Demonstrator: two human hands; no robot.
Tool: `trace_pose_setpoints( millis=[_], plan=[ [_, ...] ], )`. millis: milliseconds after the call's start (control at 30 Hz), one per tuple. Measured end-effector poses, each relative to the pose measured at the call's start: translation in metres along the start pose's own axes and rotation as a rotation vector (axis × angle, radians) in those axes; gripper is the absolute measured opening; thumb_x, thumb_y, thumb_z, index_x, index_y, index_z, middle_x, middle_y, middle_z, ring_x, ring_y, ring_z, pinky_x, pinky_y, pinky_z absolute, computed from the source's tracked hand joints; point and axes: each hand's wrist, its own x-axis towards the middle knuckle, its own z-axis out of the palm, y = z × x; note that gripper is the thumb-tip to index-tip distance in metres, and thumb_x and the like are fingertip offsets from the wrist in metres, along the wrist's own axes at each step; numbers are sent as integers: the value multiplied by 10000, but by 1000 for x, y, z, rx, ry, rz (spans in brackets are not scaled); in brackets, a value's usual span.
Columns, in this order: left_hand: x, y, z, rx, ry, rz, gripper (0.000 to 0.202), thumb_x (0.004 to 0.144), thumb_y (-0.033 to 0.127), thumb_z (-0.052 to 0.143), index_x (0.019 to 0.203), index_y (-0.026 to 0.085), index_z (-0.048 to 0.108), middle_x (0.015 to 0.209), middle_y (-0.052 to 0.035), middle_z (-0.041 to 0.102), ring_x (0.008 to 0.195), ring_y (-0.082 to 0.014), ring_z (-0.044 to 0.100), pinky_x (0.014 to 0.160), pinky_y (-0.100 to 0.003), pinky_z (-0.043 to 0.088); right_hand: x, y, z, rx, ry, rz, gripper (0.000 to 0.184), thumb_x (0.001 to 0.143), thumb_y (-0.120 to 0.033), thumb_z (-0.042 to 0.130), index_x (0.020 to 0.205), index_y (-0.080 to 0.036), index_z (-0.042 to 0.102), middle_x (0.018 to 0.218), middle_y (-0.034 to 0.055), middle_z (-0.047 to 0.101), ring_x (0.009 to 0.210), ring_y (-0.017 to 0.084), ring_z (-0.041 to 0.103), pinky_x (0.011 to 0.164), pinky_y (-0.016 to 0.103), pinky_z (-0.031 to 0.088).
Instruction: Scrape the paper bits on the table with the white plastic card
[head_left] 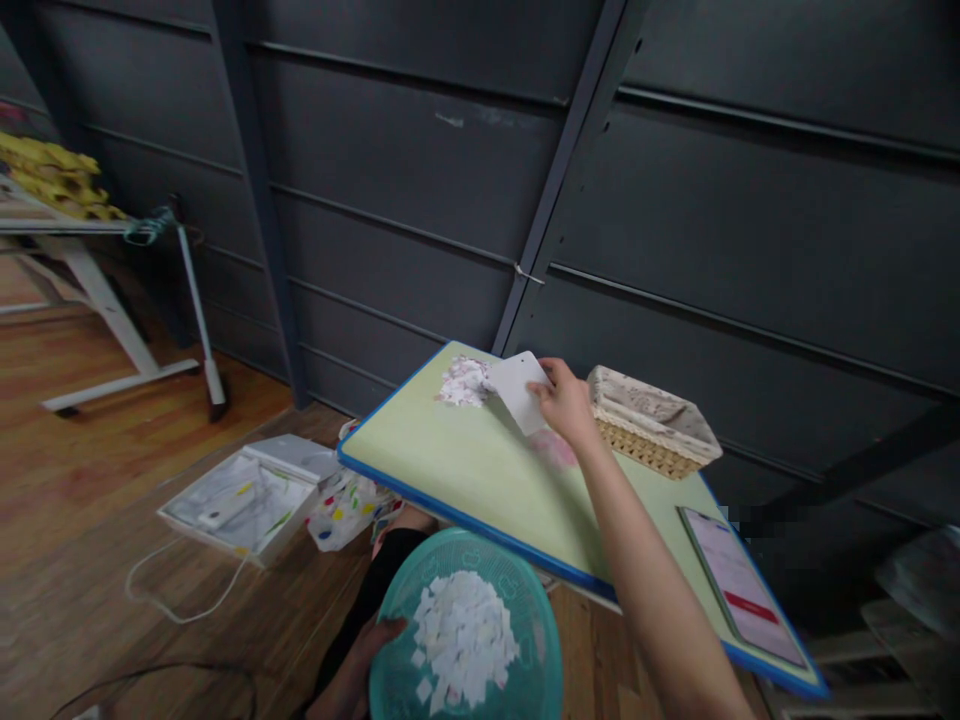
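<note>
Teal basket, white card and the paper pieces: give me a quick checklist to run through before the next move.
1. White card held in the right hand: ok.
2. Teal basket held at its side by the left hand: ok.
3. Card touching the pile of paper pieces on the table: cannot tell; they overlap in this view.
4. Table free of loose pieces: not ok; that pile lies there.
5. Phone away from the pile: ok, it is at the table's other end.
</note>
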Motion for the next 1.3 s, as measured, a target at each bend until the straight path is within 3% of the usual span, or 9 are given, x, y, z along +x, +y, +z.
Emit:
trace_pose_setpoints(
  millis=[233, 333, 433, 533, 700, 1000, 1167, 1300],
  plan=[
    [5, -3, -4, 1, -39, 59, 669, 513, 324, 795, 1152, 197, 644, 942, -116, 768, 1064, -422, 605, 877, -481, 497, -12, -13, 24, -224, -94, 0, 405, 852, -209, 450, 1233, -166, 581, 1052, 132, 680, 921, 242, 633, 803, 301, 435],
    [3, -4, -4, 4, -41, 53, 562, 664, 346, 722, 1183, 169, 596, 1053, -120, 721, 1031, -336, 630, 879, -493, 494, -14, -19, 24, -313, -144, 14, 444, 865, -198, 409, 1292, -191, 530, 1066, 118, 661, 926, 227, 620, 793, 292, 434],
    [-4, -3, -4, 10, -34, 42, 366, 853, 370, 521, 1156, 174, 584, 1158, -80, 644, 1019, -247, 619, 867, -453, 501, -14, -27, 24, -387, -197, 20, 483, 869, -197, 402, 1346, -222, 467, 1129, 120, 607, 950, 215, 599, 795, 285, 432],
    [-11, -2, -2, 16, -26, 34, 331, 898, 373, 429, 1103, 188, 611, 1165, -42, 620, 1019, -244, 602, 848, -411, 509, -15, -33, 26, -419, -246, 7, 495, 879, -202, 393, 1372, -224, 432, 1163, 135, 561, 949, 215, 588, 786, 289, 431],
    [-13, 1, 4, 23, -28, 29, 305, 887, 349, 462, 1110, 195, 601, 1171, -50, 611, 1006, -236, 601, 829, -407, 515, -16, -30, 22, -416, -268, -34, 477, 888, -207, 378, 1357, -246, 452, 1131, 118, 574, 935, 208, 586, 766, 284, 425],
    [-8, -8, -1, 42, -38, 14, 346, 843, 334, 554, 1153, 183, 570, 1184, -89, 614, 1007, -224, 609, 840, -440, 511, -22, -12, 15, -388, -138, -33, 430, 906, -257, 357, 1302, -325, 511, 1085, 49, 624, 879, 188, 599, 680, 264, 414],
    [-4, -10, -6, 53, -47, 22, 425, 668, 329, 728, 1052, 154, 679, 985, -142, 739, 1017, -363, 633, 870, -473, 495, -22, -11, 15, -360, -163, -77, 428, 885, -234, 382, 1265, -341, 547, 1049, 33, 654, 864, 187, 609, 674, 259, 410],
    [-1, -11, -9, 53, -50, 38, 487, 622, 317, 753, 1069, 138, 684, 961, -147, 759, 1005, -379, 646, 891, -462, 488, -22, -9, 11, -350, -112, -44, 416, 885, -241, 383, 1248, -320, 570, 1050, 35, 664, 865, 188, 617, 675, 259, 415]
  ],
)
